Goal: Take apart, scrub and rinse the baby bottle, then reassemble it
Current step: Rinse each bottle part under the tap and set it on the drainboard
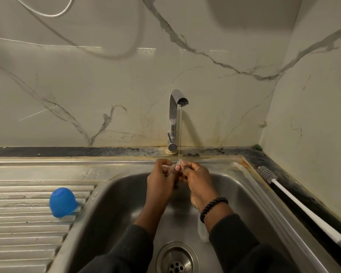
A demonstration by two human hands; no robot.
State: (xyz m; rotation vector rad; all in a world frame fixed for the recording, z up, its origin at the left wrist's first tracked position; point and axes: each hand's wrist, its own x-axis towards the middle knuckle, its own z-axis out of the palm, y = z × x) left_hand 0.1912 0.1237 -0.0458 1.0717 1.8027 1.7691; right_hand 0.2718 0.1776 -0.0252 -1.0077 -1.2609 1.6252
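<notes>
At nine o'clock on the ribbed draining board [18, 229]: a blue bottle cap [62, 202], dome up, near the sink edge. At the centre, over the steel sink [110, 209]: left hand [159, 182] and right hand [197, 180], held close together under a thin stream of water [180, 131] from the chrome tap [174, 119] at twelve o'clock. Between both sets of fingers [177, 167], pinched: a small clear part, seemingly the teat [170, 166], mostly hidden, hard to tell exactly. On the right wrist, a black bead bracelet [213, 207]. Below it, at five o'clock, lying inside the sink: the clear bottle body [203, 233], partly covered by the sleeve. At six o'clock: the drain [176, 259]. At three o'clock on the dark worktop [295, 186]: a bottle brush [303, 205] with white handle, lying diagonal.
</notes>
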